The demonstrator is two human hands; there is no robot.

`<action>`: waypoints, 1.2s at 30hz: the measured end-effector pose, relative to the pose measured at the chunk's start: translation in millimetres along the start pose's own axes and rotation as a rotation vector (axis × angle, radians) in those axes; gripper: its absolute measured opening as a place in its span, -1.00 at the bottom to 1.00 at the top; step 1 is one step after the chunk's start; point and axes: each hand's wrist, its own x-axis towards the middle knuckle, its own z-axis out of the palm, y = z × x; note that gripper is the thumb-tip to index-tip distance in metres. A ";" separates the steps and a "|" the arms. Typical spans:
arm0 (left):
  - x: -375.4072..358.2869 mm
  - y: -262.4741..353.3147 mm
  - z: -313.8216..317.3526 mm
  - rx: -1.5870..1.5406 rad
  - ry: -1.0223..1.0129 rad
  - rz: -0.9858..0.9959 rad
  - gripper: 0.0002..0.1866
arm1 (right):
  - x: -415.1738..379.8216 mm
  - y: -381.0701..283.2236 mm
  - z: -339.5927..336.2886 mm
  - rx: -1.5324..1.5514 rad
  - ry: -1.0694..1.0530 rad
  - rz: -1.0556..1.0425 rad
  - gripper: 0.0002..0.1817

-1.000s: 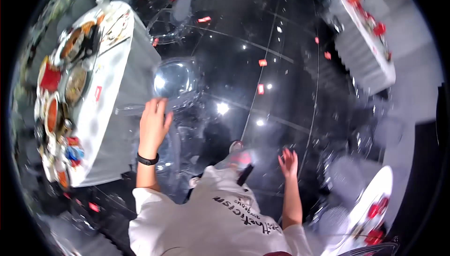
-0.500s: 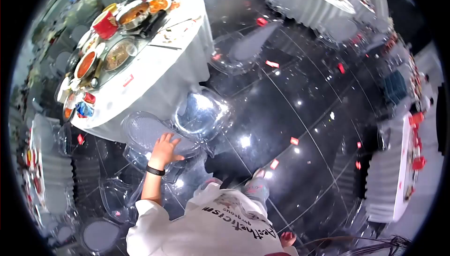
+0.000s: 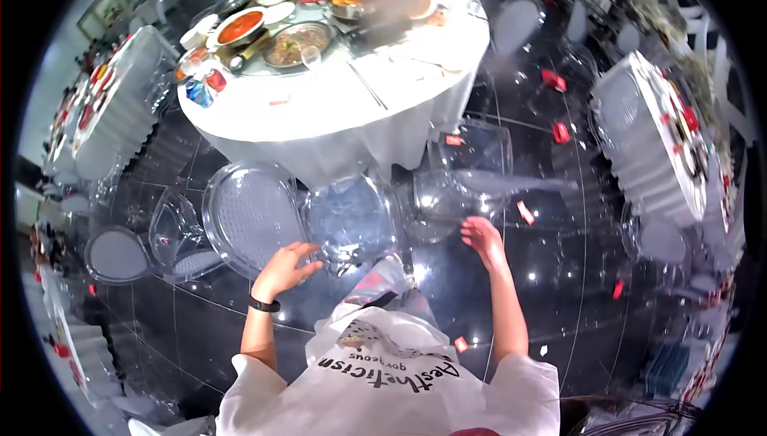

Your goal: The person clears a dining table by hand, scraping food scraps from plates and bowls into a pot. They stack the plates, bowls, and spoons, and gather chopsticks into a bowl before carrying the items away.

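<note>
Now the round table (image 3: pixel 335 116) swings from our left to dead ahead, putting a clear chair (image 3: pixel 351 214) between, within reach. Our left hand (image 3: pixel 286 271), fingers spread, hovers beside it, contact hard to tell; our right hand (image 3: pixel 484 239), empty, curls loosely near another chair (image 3: pixel 511 183).

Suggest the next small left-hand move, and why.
Perhaps settle the left hand onto the rim of the grey-backed chair: the hand looks empty, its fingers are apart, and in this view it overlaps that chair's lower edge, though contact is unclear.

The white shirt (image 3: pixel 359 400) reads "Aestheticism" and "gorgeous".
</note>
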 end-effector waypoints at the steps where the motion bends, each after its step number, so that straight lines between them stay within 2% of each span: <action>1: 23.3 -9.2 -0.2 -0.202 -0.020 -0.061 -0.63 | 35.8 -23.3 24.2 -0.078 -0.083 -0.002 -0.76; 3: 78.6 -33.1 3.2 -0.549 -0.048 -0.158 -0.67 | 100.0 -55.7 65.7 -0.188 -0.193 -0.013 -0.74; 6: 193.3 -57.1 20.0 -0.745 0.089 -0.193 -0.71 | 199.9 -88.7 117.7 -0.303 -0.256 -0.044 -0.70; 10: 321.0 -68.2 46.1 -0.832 0.153 -0.185 -0.76 | 338.4 -105.5 171.4 -0.422 -0.128 -0.085 -0.61; 12: 360.9 -66.8 54.0 -0.867 0.156 -0.174 -0.78 | 404.7 -110.8 192.9 -0.504 -0.042 -0.132 -0.56; 14: 388.4 -68.7 55.1 -0.899 0.162 -0.178 -0.81 | 454.2 -108.7 208.0 -0.720 0.055 -0.241 -0.52; 16: 413.2 -75.0 48.9 -0.946 0.190 -0.212 -0.83 | 485.5 -106.0 220.1 -0.956 0.097 -0.354 -0.50; 18: 440.5 -82.0 38.4 -1.021 0.255 -0.281 -0.84 | 494.6 -106.9 227.8 -1.151 0.128 -0.454 -0.60; 21: 509.5 -110.9 44.6 -0.965 0.415 -0.347 -0.80 | 505.8 -115.3 215.7 -0.933 -0.106 -0.405 -0.67; 23: 572.8 -151.7 76.1 -0.790 0.510 -0.387 -0.77 | 491.7 -134.9 195.9 -0.758 -0.200 -0.218 -0.71; 24: 597.0 -154.5 78.9 -0.801 0.558 -0.410 -0.74 | 483.8 -153.4 187.3 -0.707 -0.212 -0.122 -0.72; 26: 639.8 -157.6 82.4 -0.795 0.616 -0.484 -0.71 | 493.8 -181.6 173.5 -0.749 -0.215 -0.249 -0.72; 27: 654.5 -156.6 81.9 -0.796 0.621 -0.539 -0.71 | 504.2 -191.2 165.0 -0.836 -0.207 -0.465 -0.71; 29: 672.6 -156.1 82.2 -0.814 0.619 -0.611 -0.70 | 526.5 -206.1 156.1 -0.978 -0.181 -0.615 -0.70; 30: 677.5 -156.9 82.9 -0.810 0.672 -0.616 -0.72 | 545.1 -208.8 156.3 -1.059 -0.196 -0.619 -0.71; 32: 673.9 -149.3 67.4 -0.982 0.578 -0.659 -0.71 | 583.1 -212.8 155.3 -1.218 -0.228 -0.633 -0.72; 34: 664.5 -145.2 53.4 -1.162 0.484 -0.629 -0.66 | 593.3 -228.9 167.0 -1.321 -0.342 -0.409 -0.73; 35: 656.6 -142.1 47.2 -1.223 0.468 -0.620 -0.65 | 594.1 -232.1 171.5 -1.324 -0.369 -0.360 -0.68; 36: 647.3 -136.5 40.6 -1.285 0.449 -0.613 -0.63 | 598.8 -228.2 169.2 -1.296 -0.416 -0.395 -0.68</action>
